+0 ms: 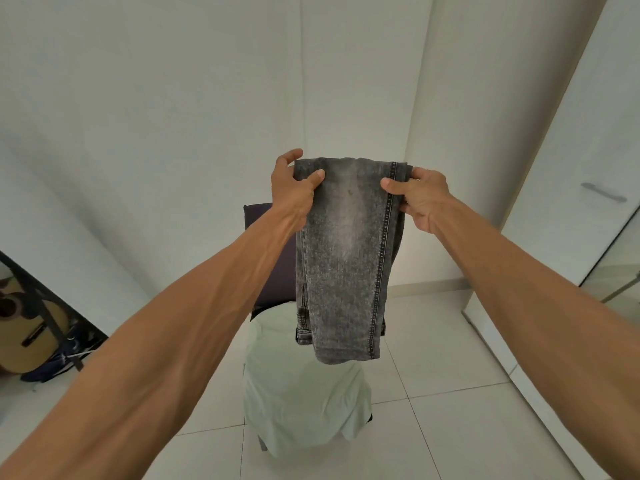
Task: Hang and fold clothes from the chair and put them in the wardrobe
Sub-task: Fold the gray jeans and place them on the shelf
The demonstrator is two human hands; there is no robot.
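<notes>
A pair of grey washed jeans [343,258] hangs folded in the air in front of me. My left hand [292,188] pinches its top left corner between thumb and fingers. My right hand [417,199] grips the top right corner, thumb on the front. Below the jeans stands a dark chair [270,271], its backrest partly hidden by my left arm and the jeans. A pale white garment [304,393] is draped over the chair's seat. The white wardrobe [581,161] stands at the right, with a grey handle [604,192] on its door.
White walls close the room behind the chair. The floor [450,427] is pale tile. At the lower left an acoustic guitar [24,327] leans behind a dark frame, with a dark bag beside it. The wardrobe's lower right shows a glassy panel [620,271].
</notes>
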